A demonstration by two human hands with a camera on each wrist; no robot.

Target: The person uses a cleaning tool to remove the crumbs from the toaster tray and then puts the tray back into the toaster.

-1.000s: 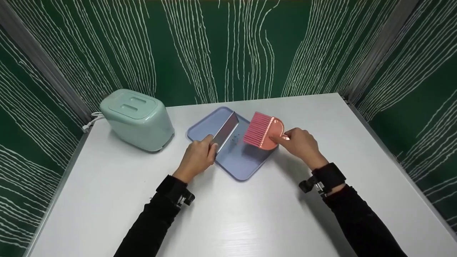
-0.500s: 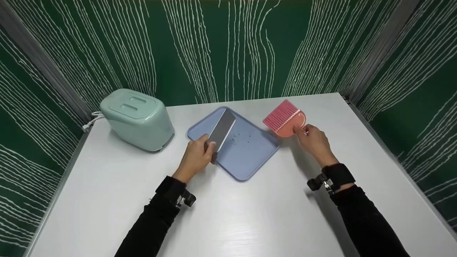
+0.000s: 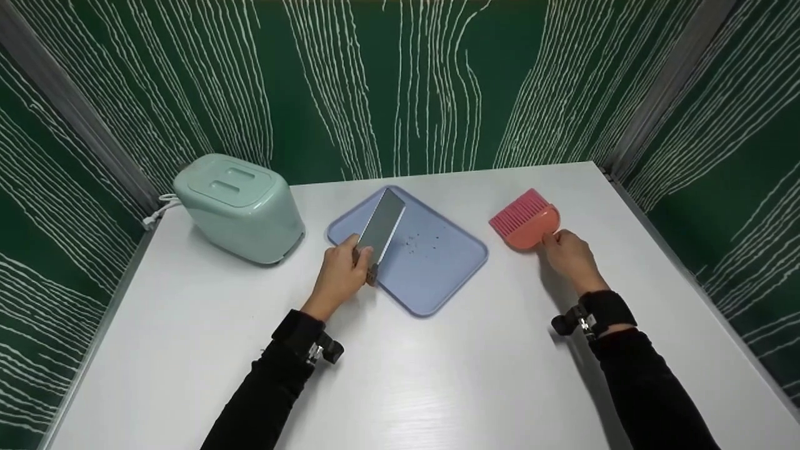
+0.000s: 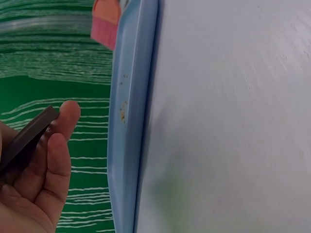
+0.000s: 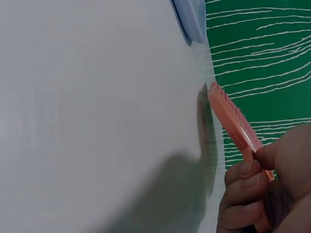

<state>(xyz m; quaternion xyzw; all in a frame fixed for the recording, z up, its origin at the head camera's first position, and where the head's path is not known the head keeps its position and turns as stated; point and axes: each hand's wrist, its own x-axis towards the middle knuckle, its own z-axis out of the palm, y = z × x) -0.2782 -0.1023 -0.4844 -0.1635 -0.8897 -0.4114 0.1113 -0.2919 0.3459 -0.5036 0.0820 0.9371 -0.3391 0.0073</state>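
Note:
My left hand [image 3: 340,272] grips a cleaver [image 3: 382,222] by its brown handle. The wide grey blade is held tilted over the left part of a blue tray [image 3: 431,281]. Several dark crumbs [image 3: 412,242] lie scattered on the tray's middle; in the left wrist view, crumbs [image 4: 122,115] look yellowish. To the right of the tray, my right hand [image 3: 570,257] pinches the handle of a small brush [image 3: 531,228] with pink bristles and an orange body. In the right wrist view the brush [image 5: 233,121] is close to the table; whether its bristles touch is unclear.
A mint-green toaster [image 3: 250,212] stands at the back left of the white table [image 3: 425,375], its white cord [image 3: 159,212] at the left edge. Green walls [image 3: 450,81] with white lines enclose the back and sides.
From above the tray, the brush in my right hand has moved right and down to beside the tray. The cleaver has shifted slightly left and turned, showing more of its blade's flat side.

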